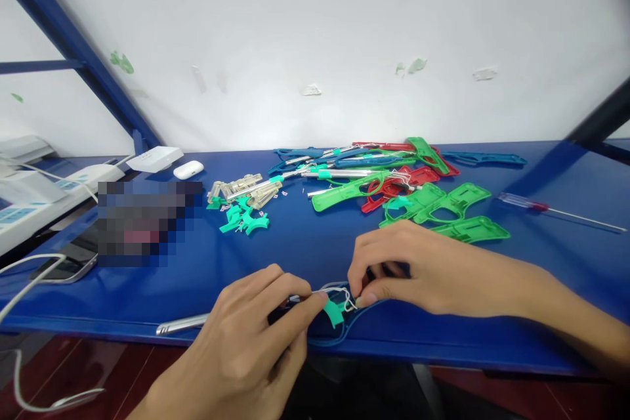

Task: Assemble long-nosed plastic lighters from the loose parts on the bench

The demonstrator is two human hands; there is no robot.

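Observation:
At the bench's front edge lies a blue plastic handle shell, with a teal curved trigger piece and looped white wire in it. My left hand is closed around the shell's left part, its thumb and forefinger at the trigger piece. A slotted metal tube sticks out to the left from under that hand. My right hand pinches at the right end of the wire, over the shell. Its fingertips partly hide what they grip.
Behind lie green shells, red and blue shells and metal tubes in a heap. Teal triggers and clear plastic pieces are left of it. A screwdriver lies right; a white earbud case, phone and power strip left.

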